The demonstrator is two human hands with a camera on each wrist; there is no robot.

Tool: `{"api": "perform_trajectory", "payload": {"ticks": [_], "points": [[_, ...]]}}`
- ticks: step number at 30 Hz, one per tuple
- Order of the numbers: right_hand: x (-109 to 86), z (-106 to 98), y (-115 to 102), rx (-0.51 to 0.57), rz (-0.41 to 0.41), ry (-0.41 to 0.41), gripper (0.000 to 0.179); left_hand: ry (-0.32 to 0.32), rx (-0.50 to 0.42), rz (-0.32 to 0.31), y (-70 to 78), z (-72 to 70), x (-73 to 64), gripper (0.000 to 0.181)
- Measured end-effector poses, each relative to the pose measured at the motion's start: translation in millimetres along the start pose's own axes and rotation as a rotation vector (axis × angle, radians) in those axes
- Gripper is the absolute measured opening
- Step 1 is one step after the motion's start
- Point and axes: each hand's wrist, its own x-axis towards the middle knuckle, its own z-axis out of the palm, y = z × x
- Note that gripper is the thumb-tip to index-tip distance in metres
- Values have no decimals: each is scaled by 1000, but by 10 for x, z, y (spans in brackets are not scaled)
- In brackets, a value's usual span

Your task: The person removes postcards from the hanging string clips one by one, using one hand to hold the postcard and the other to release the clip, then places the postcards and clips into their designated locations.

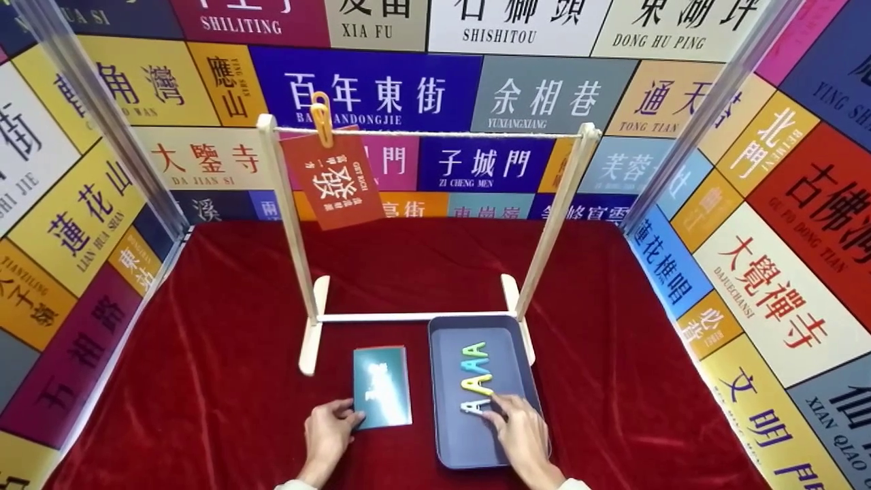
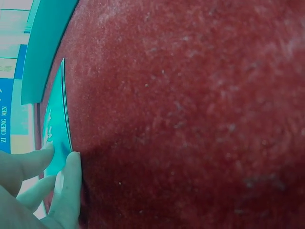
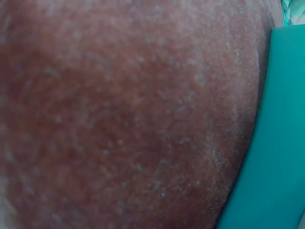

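My left hand (image 1: 330, 430) pinches the lower left corner of a small stack of cards (image 1: 381, 384), its top card teal with a glare on it. In the left wrist view the thumb lies on the card's face and fingers sit at its edge. My right hand (image 1: 522, 430) reaches into a grey-blue tray (image 1: 469, 446), thumb and index finger around the right end of a white clothespin (image 1: 473, 407). Above that one lie a yellow clothespin (image 1: 476, 384), a blue clothespin (image 1: 473, 365) and a green clothespin (image 1: 474, 350). The right wrist view does not show the fingers' grip.
Behind the tray and cards stands a wooden frame (image 1: 556, 211) with a string (image 1: 435, 133) across its top. A yellow-orange clothespin (image 1: 322, 122) holds a red card (image 1: 333, 180) on the string's left part. Dark red cloth (image 1: 224, 354) covers the table; printed panels surround it.
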Motion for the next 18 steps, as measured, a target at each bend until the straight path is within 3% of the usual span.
{"api": "perform_trajectory", "payload": {"ticks": [5, 10, 14, 18], "points": [[17, -18, -12, 4, 1, 14, 33, -5, -6, -4, -4, -24, -3, 33], [40, -39, -26, 29, -5, 46, 30, 30, 9, 20, -2, -59, -3, 32], [87, -74, -39, 38, -58, 75, 28, 57, 20, 57, 32, -115, -3, 34], [143, -120, -59, 29, -137, 105, 32, 40, 0, 76, 91, -173, -10, 37]]}}
